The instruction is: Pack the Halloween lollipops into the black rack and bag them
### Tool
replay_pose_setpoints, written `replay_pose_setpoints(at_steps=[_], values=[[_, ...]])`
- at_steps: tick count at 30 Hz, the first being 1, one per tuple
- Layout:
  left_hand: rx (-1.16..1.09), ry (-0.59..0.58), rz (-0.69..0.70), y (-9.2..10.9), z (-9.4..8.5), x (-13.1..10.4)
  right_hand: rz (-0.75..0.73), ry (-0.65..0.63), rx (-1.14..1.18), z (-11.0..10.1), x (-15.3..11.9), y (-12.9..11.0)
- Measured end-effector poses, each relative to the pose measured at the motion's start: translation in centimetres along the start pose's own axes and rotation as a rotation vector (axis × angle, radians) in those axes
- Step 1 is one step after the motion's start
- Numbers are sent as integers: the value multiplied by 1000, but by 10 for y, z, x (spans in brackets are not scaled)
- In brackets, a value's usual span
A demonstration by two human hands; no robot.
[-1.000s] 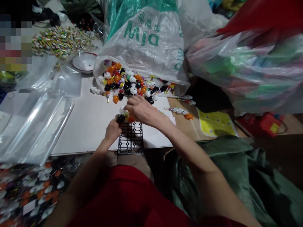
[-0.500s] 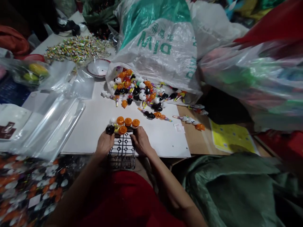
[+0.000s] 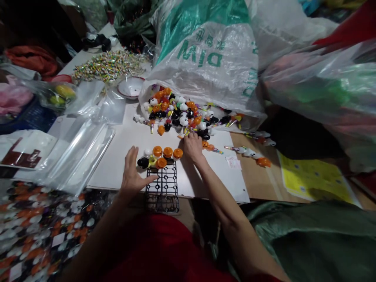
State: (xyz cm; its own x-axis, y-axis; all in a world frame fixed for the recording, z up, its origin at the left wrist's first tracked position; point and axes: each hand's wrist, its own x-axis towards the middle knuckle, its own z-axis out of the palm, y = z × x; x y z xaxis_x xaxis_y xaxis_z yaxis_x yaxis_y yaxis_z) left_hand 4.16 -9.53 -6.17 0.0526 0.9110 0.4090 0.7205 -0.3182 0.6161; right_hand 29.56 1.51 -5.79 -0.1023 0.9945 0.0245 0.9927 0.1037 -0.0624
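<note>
My left hand [image 3: 132, 174] is spread open, its thumb reaching over the near side of a black plastic grid rack [image 3: 162, 184]. At the rack's far end, round-topped Halloween figure pens stand upright: several orange pumpkin tops [image 3: 168, 152], a white top [image 3: 148, 153] and a black top [image 3: 143, 162]. My right hand [image 3: 193, 147] has its fingers curled down on a figure pen at the front of the loose pile; an orange tip [image 3: 181, 137] pokes out left of the fingers. The rest of that pen is hidden under the hand. Behind lies the pile of figure pens [image 3: 183, 117].
A large white and green sack [image 3: 202, 58] lies with its mouth over the pile. Clear plastic sleeves [image 3: 73, 156] and a white bowl [image 3: 131, 87] are left. Loose pens [image 3: 248, 152] and a yellow sheet [image 3: 314, 176] lie right. Bagged figures [image 3: 44, 231] fill the lower left.
Both hands have come off the rack. My left hand has opened beside it, and my right hand has moved forward and right onto a pen by the pile. The view has shifted slightly.
</note>
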Motion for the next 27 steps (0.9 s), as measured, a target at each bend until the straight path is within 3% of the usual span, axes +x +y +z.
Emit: replay_pose_setpoints(at_steps=[3, 6, 9, 12, 15, 19, 22, 27], values=[[107, -93, 132, 25, 6, 23, -75, -38, -56, 4, -15, -1], [165, -123, 123, 39, 17, 31, -80, -26, 22, 3, -56, 9], [141, -95, 115, 41, 19, 30, 17, 130, 298, -7, -104, 17], [105, -134, 132, 40, 14, 31, 19, 289, 732, -16, -136, 5], [80, -166, 139, 40, 9, 34, -74, 335, 979, -9, -136, -25], [65, -157, 179, 38, 6, 33, -99, 416, 951, 17, -114, -61], [90, -149, 214, 35, 6, 29, -103, 433, 904, 29, -104, -70], [196, -118, 217, 33, 10, 27, -170, 433, 803, 30, -103, -72]])
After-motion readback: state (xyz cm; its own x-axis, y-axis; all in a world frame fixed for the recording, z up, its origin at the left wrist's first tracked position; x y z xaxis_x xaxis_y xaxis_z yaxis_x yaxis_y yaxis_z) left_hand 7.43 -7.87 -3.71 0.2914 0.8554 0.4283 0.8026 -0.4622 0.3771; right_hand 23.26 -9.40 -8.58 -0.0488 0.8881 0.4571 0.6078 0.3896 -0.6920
